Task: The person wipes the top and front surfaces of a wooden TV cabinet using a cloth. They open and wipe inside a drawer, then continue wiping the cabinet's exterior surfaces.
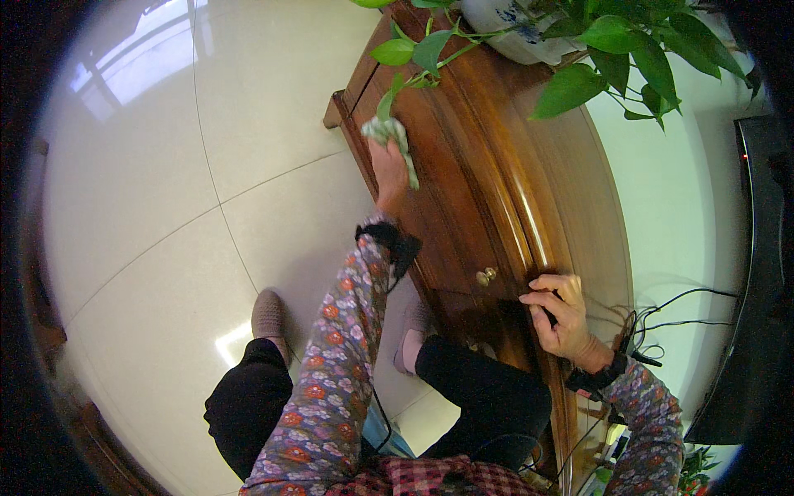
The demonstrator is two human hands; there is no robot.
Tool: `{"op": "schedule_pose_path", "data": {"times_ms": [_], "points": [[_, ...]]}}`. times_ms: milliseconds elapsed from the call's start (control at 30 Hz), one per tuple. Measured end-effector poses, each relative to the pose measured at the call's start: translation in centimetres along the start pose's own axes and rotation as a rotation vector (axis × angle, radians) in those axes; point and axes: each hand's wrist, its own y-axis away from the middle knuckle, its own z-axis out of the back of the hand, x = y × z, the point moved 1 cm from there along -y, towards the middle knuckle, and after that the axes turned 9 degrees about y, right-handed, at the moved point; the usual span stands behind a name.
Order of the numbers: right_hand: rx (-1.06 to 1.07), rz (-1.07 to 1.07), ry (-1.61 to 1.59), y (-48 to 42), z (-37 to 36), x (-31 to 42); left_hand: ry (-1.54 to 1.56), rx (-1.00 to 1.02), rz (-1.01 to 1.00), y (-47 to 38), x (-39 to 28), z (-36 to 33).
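My left hand (389,170) grips a crumpled green-and-white cloth (388,133), which lies against the front of a brown wooden cabinet (446,161), close to its lower edge. My right hand (561,319) rests at the rounded edge of the cabinet top with its fingers bent and apart; I see nothing held in it. A small brass-coloured knob (486,276) sits on the cabinet front, left of the right hand.
Trailing green leaves (567,90) hang from a white and blue pot (518,31) on the cabinet. Black cables (645,328) run to a dark flat screen (738,297) at the right. Below are pale floor tiles (155,204) and my feet in slippers (268,313).
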Motion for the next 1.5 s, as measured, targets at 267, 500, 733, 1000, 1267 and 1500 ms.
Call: {"op": "schedule_pose_path", "data": {"times_ms": [267, 500, 733, 1000, 1267, 1500], "points": [[-0.03, 0.024, 0.02, 0.0, 0.0, 0.2, -0.154, 0.075, 0.312, 23.9, 3.4, 2.7], [-0.01, 0.022, 0.027, 0.0, -0.1, 0.1, -0.259, 0.054, 0.387, 24.6, 6.1, 3.5], [0.005, 0.007, 0.014, 0.0, -0.1, 0.0, -0.216, -0.003, 0.184, 6.1, 8.5, 3.9], [-0.013, 0.021, 0.006, 0.0, 0.0, 0.0, -0.173, 0.044, 0.149, 8.2, 8.9, 4.7], [-0.036, 0.02, -0.004, 0.0, 0.1, 0.1, -0.255, 0.19, 0.342, 28.5, 8.7, 5.9], [-0.027, 0.028, -0.003, 0.1, 0.0, -0.2, -0.313, 0.121, 0.157, 25.3, 10.3, 6.4]]}}
